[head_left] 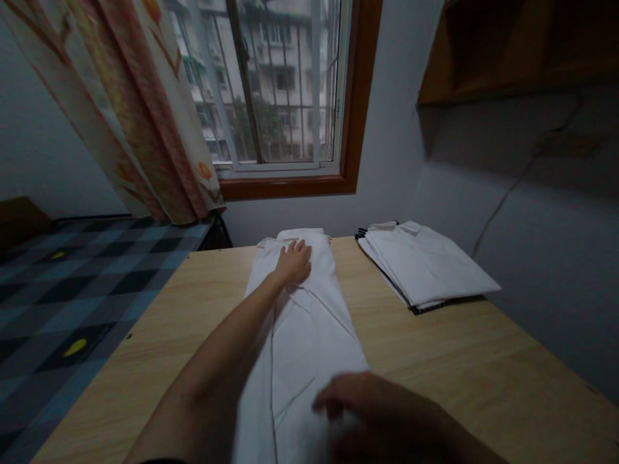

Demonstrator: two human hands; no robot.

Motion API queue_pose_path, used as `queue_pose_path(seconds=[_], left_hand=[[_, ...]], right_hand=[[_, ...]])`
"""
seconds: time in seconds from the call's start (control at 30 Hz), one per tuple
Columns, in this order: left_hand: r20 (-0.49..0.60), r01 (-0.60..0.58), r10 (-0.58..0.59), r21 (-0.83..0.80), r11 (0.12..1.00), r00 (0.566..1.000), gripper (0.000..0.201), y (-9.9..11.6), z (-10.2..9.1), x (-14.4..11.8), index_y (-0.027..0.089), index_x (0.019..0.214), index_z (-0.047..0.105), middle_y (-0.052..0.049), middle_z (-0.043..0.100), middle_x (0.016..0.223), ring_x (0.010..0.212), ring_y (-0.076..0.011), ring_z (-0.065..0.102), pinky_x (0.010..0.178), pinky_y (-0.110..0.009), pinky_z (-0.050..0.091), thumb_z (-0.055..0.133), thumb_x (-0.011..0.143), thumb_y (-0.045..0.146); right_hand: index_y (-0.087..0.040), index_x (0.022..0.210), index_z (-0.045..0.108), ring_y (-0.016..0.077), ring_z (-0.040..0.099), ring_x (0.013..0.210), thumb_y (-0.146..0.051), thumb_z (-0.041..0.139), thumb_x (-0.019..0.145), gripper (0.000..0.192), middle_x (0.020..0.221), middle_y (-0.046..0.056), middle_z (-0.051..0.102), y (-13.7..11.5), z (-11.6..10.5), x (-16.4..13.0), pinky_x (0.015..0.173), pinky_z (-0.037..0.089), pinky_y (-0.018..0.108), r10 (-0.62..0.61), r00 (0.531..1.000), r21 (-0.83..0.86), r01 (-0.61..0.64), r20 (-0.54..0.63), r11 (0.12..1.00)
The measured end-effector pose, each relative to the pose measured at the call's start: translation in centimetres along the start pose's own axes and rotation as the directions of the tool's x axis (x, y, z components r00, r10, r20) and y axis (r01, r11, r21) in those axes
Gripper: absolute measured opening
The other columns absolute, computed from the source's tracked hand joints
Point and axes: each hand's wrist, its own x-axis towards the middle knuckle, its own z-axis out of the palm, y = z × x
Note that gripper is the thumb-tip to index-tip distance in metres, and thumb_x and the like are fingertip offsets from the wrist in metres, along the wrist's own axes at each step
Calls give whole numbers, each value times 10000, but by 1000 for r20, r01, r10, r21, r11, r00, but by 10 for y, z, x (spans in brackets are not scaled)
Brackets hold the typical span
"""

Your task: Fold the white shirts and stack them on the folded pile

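A long, narrow folded white garment point(322, 322) lies on the light wooden table point(203, 303), running from the near edge of the view toward the window. My left hand point(294, 261) rests flat on its far part, fingers spread. Creases fan out across the fabric below that palm. Low in the view, my right hand point(362, 403) is over the near part of the garment, with its fingers bent. Blur and shadow hide whether those fingers grip the cloth.
At the table's back right sits a stack of folded white garments point(430, 264), with a black edge under it. A bed with a checked cover point(140, 258) adjoins on the left. Behind are a curtain point(159, 122) and a window point(275, 96); a wooden shelf point(483, 90) hangs at right.
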Motion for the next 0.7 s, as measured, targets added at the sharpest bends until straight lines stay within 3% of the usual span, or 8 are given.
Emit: queue_pose_path(seconds=[0.07, 0.13, 0.2, 0.27, 0.4, 0.53, 0.7], left_hand=[[88, -112, 111, 14, 994, 990, 572, 4, 15, -1, 212, 1474, 357, -109, 250, 1590, 1463, -320, 181, 1141, -559, 186, 374, 949, 439], [175, -118, 120, -20, 993, 977, 606, 5, 29, -3, 210, 1516, 283, -95, 231, 1597, 1473, -301, 157, 1152, -553, 162, 258, 977, 486], [190, -104, 111, -42, 994, 975, 610, 4, 40, -4, 214, 1530, 257, -75, 217, 1602, 1477, -288, 146, 1160, -544, 149, 190, 988, 485], [180, -104, 112, -55, 993, 977, 629, 1, 45, -5, 221, 1534, 256, -62, 212, 1604, 1479, -286, 141, 1163, -544, 140, 160, 985, 513], [186, -98, 107, -58, 994, 977, 717, -3, 46, 5, 267, 1531, 269, -60, 183, 1610, 1479, -301, 136, 1154, -574, 125, 177, 935, 654], [189, -37, 44, -43, 998, 981, 813, -4, 49, 30, 295, 1535, 257, -70, 124, 1621, 1482, -329, 91, 1138, -613, 110, 185, 870, 757], [196, 156, -148, -27, 987, 970, 977, 4, 56, 62, 300, 1547, 220, -75, 90, 1625, 1465, -423, 33, 1106, -683, 47, 249, 750, 865]], right_hand=[[-166, 1383, 485, 260, 458, 1273, -367, 561, 982, 455, 1376, 135, 495, 33, 5, 40, 1033, 438, 397, 115, 989, -17, -117, -95, 993], [-56, 1444, 394, 312, 297, 1385, -394, 606, 955, 631, 1481, 217, 348, 61, 17, 74, 1135, 300, 463, 277, 944, -64, -292, -178, 954], [8, 1466, 337, 342, 199, 1421, -461, 609, 944, 753, 1511, 254, 257, 78, 31, 95, 1168, 207, 496, 339, 931, -113, -354, -131, 928], [24, 1482, 298, 347, 140, 1434, -541, 548, 959, 809, 1524, 257, 203, 84, 42, 98, 1177, 167, 508, 307, 951, -143, -310, -40, 940], [-10, 1508, 258, 347, 60, 1440, -706, 461, 926, 930, 1540, 247, 110, 71, 50, 66, 1179, 137, 524, 177, 983, -133, -170, 44, 976], [-62, 1526, 228, 370, 104, 1430, -766, 576, 822, 1055, 1539, 236, 127, 46, 69, 19, 1168, 206, 528, 15, 998, -136, -8, 54, 991], [-180, 1473, 366, 319, 400, 1332, -379, 556, 994, 552, 1462, 132, 388, 19, 123, -28, 1066, 428, 445, -139, 977, -381, 69, -160, 922]])
